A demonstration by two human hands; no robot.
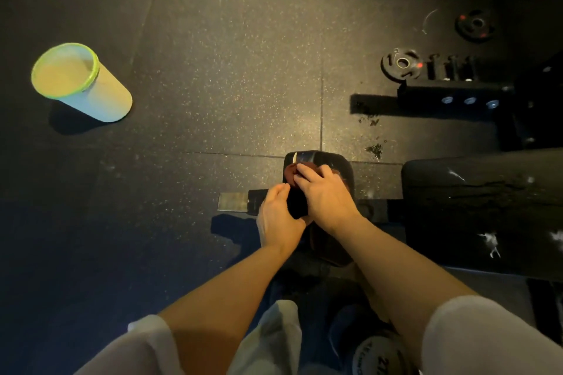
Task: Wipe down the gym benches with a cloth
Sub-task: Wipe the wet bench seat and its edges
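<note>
Both hands met over a small black padded roller (323, 161) at the end of the gym bench (481, 207), whose torn black surface stretched away to the right of that roller. The right hand (327, 195) lay on top of the roller with its fingers (304, 169) curled down over a dark reddish cloth (291, 175), pressing it against the padding. The left hand (278, 216) sat just left of the roller, touching its side, its fingers (281, 190) drawn together around a dark fold there; whether that fold was part of the cloth could not be told. Well to the left of the roller, a pale bucket with a green rim (80, 81) stood on the speckled rubber floor (228, 70). Beyond the roller to the right, two weight plates (402, 64) sat by a black rack frame (451, 97). A dumbbell end (377, 359) showed below the roller, near the person's white sleeves (487, 341).
</note>
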